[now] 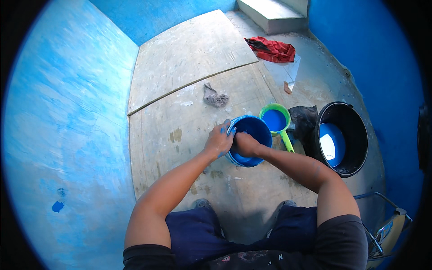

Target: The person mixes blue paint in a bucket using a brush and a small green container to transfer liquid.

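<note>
A blue paint bucket stands on the board floor in front of me, with blue paint inside. My left hand, its fingers smeared with blue, grips the bucket's left rim. Down in the bucket's mouth, my right hand is closed; whatever its fingers hold is hidden by the hand and the dark inside. Just right of the bucket sits a light-green dipper with blue paint in its bowl, its handle pointing toward me.
A large black bucket with blue paint stands at the right, beside a crumpled black plastic piece. A grey rag and a red cloth lie farther off. Blue-painted walls flank me; a metal-framed object is lower right.
</note>
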The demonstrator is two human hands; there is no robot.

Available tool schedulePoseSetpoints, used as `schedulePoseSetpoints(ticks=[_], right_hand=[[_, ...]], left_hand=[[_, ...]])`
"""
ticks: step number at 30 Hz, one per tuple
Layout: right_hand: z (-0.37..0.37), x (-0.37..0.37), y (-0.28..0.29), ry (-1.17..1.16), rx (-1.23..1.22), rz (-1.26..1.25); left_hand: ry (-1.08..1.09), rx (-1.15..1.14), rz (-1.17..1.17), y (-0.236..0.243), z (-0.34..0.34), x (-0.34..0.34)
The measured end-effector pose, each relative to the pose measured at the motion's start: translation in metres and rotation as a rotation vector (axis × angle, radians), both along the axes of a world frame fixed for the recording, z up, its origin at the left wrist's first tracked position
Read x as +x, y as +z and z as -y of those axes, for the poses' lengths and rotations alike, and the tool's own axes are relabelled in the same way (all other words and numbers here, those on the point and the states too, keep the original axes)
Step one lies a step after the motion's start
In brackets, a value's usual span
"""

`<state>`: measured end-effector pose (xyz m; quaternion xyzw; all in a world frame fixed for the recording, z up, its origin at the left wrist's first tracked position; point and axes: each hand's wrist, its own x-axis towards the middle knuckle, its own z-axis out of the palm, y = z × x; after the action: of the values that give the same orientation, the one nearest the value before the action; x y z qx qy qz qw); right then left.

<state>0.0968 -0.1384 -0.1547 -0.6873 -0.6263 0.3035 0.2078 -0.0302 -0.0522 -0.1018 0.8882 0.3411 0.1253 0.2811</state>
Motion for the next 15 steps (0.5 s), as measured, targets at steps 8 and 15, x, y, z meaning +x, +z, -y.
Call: schedulePoseSetpoints(ticks=[8,15], right_hand=[[0.005,0.017,0.004,-0.187,0.321,0.195],[-0.004,0.008,0.007,-0.008,-0.038,-0.005]], left_hand=[[0.073,-0.122,-0.185,0.014,-0.012,-0.009],[0.131,0.006,-0.002,-0.017,-0.016,-0.013]])
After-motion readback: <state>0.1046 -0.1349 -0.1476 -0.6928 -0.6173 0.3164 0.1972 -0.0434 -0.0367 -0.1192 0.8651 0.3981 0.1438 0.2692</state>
